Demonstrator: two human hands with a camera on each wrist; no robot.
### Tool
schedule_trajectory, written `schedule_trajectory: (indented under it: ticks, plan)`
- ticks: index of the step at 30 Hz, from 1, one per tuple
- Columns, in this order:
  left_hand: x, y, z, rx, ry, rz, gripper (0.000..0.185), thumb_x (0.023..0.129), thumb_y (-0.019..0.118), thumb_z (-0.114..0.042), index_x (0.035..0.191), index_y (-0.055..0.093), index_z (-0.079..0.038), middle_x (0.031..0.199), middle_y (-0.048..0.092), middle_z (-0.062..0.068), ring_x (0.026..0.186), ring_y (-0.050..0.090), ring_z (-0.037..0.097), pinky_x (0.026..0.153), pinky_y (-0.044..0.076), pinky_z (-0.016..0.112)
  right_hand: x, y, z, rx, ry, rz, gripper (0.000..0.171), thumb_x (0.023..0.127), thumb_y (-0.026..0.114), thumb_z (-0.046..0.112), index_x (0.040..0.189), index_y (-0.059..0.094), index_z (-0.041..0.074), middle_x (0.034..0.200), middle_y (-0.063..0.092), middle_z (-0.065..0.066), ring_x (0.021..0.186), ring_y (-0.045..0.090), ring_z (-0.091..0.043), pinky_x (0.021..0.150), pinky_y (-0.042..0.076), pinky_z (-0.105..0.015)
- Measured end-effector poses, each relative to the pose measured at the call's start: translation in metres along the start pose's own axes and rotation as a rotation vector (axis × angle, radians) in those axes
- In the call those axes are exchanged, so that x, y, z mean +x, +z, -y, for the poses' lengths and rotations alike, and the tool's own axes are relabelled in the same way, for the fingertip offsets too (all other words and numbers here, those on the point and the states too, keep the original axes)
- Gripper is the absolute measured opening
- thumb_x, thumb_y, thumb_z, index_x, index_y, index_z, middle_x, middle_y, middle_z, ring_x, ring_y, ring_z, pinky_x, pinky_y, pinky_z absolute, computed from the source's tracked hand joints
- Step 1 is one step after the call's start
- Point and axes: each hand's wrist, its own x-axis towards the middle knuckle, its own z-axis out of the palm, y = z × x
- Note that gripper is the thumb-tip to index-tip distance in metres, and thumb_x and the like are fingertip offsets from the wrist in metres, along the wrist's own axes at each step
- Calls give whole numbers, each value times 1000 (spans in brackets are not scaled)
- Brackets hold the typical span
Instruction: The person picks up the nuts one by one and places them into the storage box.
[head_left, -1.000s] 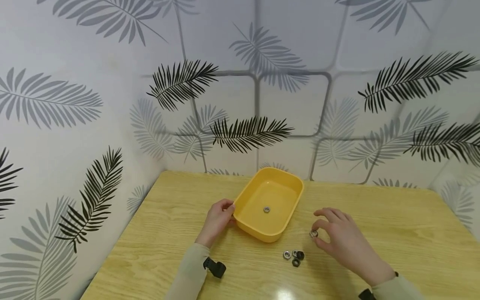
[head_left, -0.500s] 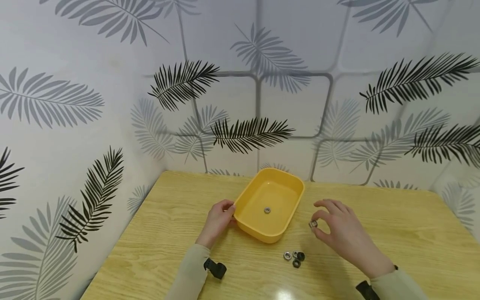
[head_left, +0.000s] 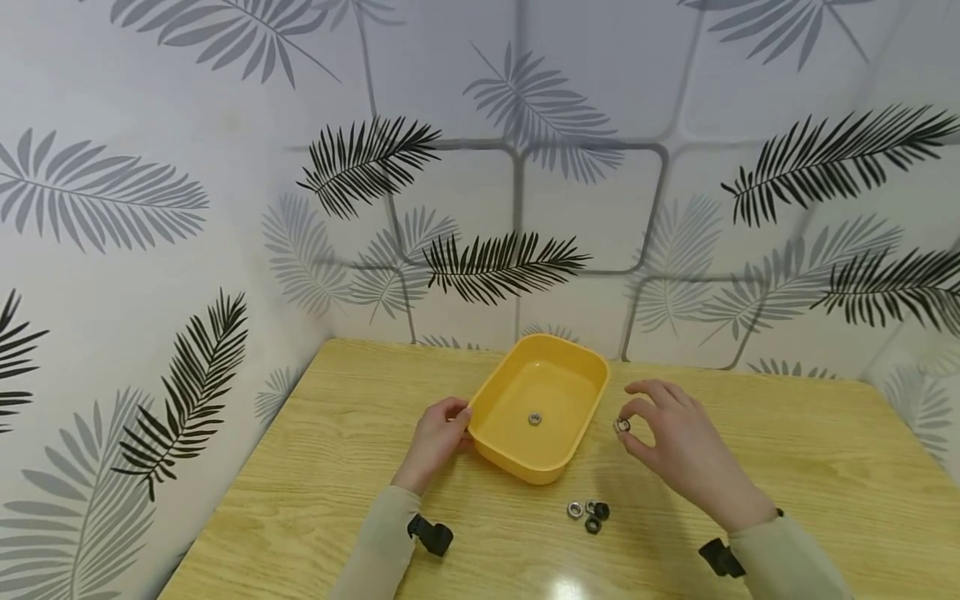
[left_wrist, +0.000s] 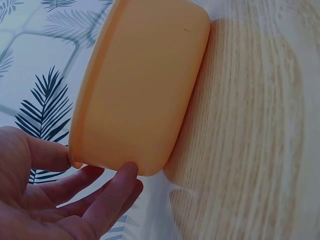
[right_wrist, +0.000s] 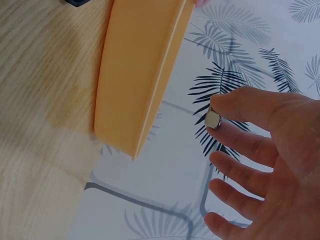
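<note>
Light wood-grain table, set against leaf-patterned walls. Yellow tray sits near its middle, one silver nut inside. Small cluster of nuts, silver and black, lies on the table just before the tray.

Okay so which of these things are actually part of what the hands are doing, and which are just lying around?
In use:
right hand pinching a silver nut
left hand gripping the yellow tray
nut in the tray

Lying about:
loose nuts on the table

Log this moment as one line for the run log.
left hand: holds yellow tray rim | right hand: pinches silver nut beside tray | in tray: one nut | table: three nuts
</note>
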Motion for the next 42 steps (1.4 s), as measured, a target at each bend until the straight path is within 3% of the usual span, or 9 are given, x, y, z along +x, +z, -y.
schedule_trajectory:
  ticks: [7, 13, 20, 27, 35, 42]
  plan:
    - [0, 0, -1, -5, 3, 4, 28, 103, 50, -12, 121, 60, 8, 112, 60, 23, 91, 65, 28, 80, 58, 42, 9, 1, -3, 11, -25, -34, 17, 80, 81, 12, 90, 68, 12, 120, 60, -16, 112, 53, -38, 86, 44, -60]
    - [0, -1, 0, -23, 11, 21, 29, 103, 49, -11, 122, 58, 10, 113, 59, 25, 96, 65, 35, 81, 57, 46, 16, 0, -2, 24, -7, -2, 17, 81, 81, 13, 92, 69, 12, 123, 59, -15, 115, 51, -37, 90, 43, -60]
    - [-1, 0, 0, -18, 21, 15, 28, 103, 50, -11, 121, 59, 8, 111, 60, 22, 92, 65, 29, 80, 58, 44, 24, 4, -2, 24, 6, 11, 16, 83, 79, 15, 94, 68, 12, 125, 59, -15, 118, 50, -37, 94, 42, -60]
    - [-3, -1, -1, -37, 28, 30, 29, 103, 51, -12, 122, 58, 9, 114, 59, 25, 95, 65, 33, 82, 57, 46, 34, 7, -4, 30, 11, 4, 15, 84, 79, 15, 95, 69, 11, 123, 60, -16, 115, 51, -37, 92, 43, -59]
    - [-1, -1, 0, -10, 33, 16, 28, 103, 49, -10, 120, 59, 9, 111, 59, 23, 90, 65, 25, 78, 58, 41, 46, 15, -9, 48, 21, -6, 13, 85, 77, 15, 95, 69, 10, 123, 60, -17, 112, 52, -38, 89, 44, -58]
    - [-3, 0, -2, -6, 13, 14, 27, 103, 50, -12, 120, 59, 7, 111, 60, 21, 91, 65, 26, 81, 57, 43, 56, 20, -11, 79, 60, 41, 12, 87, 76, 17, 96, 70, 10, 124, 59, -17, 113, 51, -36, 90, 43, -59]
